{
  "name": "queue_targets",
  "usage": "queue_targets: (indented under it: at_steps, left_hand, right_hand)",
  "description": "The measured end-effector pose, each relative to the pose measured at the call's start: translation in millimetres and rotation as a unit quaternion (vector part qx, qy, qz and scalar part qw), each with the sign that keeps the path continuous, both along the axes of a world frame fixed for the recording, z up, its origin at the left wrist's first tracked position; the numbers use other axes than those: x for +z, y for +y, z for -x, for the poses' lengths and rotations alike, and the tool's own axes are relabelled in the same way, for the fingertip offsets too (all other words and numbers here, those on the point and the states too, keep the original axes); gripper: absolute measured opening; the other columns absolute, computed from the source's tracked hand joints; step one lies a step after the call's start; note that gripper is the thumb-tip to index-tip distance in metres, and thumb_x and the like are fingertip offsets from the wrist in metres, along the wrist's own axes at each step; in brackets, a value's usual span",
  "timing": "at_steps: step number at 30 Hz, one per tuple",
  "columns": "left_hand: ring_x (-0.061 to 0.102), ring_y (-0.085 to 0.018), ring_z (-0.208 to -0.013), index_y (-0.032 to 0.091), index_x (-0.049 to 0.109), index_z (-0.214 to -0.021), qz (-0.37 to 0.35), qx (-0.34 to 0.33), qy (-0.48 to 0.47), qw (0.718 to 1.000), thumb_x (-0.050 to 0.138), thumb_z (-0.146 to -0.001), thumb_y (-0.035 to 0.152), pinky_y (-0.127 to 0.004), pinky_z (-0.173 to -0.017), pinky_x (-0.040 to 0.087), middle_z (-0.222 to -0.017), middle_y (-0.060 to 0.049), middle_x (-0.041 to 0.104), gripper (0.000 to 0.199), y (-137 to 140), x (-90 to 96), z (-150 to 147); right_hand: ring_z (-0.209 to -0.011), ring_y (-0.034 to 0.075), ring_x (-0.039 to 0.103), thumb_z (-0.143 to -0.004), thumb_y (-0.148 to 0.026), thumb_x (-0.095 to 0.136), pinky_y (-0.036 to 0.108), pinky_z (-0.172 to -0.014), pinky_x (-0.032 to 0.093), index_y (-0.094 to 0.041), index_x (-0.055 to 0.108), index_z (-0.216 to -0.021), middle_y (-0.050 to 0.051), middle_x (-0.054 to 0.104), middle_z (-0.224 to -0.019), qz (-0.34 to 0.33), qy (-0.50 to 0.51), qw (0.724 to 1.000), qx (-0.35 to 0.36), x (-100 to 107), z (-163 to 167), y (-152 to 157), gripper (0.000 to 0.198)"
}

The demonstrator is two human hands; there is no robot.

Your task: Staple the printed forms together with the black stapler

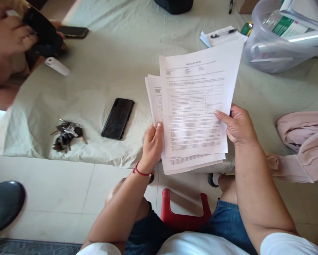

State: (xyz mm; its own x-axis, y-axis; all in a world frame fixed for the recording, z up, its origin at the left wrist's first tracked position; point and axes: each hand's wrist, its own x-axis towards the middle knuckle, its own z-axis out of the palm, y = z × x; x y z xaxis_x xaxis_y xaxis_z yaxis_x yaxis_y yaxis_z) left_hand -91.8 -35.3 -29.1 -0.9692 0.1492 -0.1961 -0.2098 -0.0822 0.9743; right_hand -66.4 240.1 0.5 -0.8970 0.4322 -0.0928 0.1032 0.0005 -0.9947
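Note:
Between my two hands is a loose stack of printed paper sheets point(193, 102), held above the table's front edge. The top sheet is headed "OVERLEAF NOTES"; other sheets stick out on its left and at the bottom. My left hand point(152, 141) is closed on the stack's left edge, thumb in front. On the right edge, my right hand point(238, 122) pinches the paper, its thumb lying on the printed face and its other fingers hidden behind. A black smartphone point(117, 118) lies on the cloth left of my left hand.
A bunch of keys point(68, 134) lies on the cloth-covered table point(116, 63). At the upper left, another person's hands point(17, 35) hold a dark object. A clear plastic basket point(278, 53) and pink cloth point(305, 141) are on the right. Below is a red stool point(185, 219).

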Motion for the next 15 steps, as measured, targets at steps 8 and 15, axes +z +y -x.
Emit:
queue_targets:
  at_steps: [8, 15]
  left_hand:
    - [0.075, -0.028, -0.12, 0.023, 0.077, -0.116, 0.01, 0.031, 0.017, 0.999, 0.065, -0.104, 0.067, -0.039, -0.103, 0.06, -0.116, -0.009, 0.082, 0.047, -1.9, -6.5, 4.4]
    - [0.076, -0.028, -0.111, 0.023, 0.077, -0.109, 0.008, 0.021, 0.003, 1.0, 0.066, -0.103, 0.07, -0.038, -0.098, 0.061, -0.113, -0.009, 0.083, 0.049, -3.4, 3.1, 2.5]
  right_hand:
    - [-0.082, 0.022, 0.077, -0.059, -0.044, 0.107, 0.043, -0.088, 0.067, -0.027, 0.078, -0.088, -0.002, 0.081, -0.087, -0.035, -0.017, 0.998, -0.048, 2.0, -1.6, 20.2, 0.044]
    - [-0.072, 0.019, 0.073, -0.079, -0.043, 0.096, 0.036, -0.069, 0.06, -0.026, 0.083, -0.09, 0.0, 0.081, -0.084, -0.06, -0.083, 0.994, 0.024, 25.2, -11.0, 19.2, 0.024]
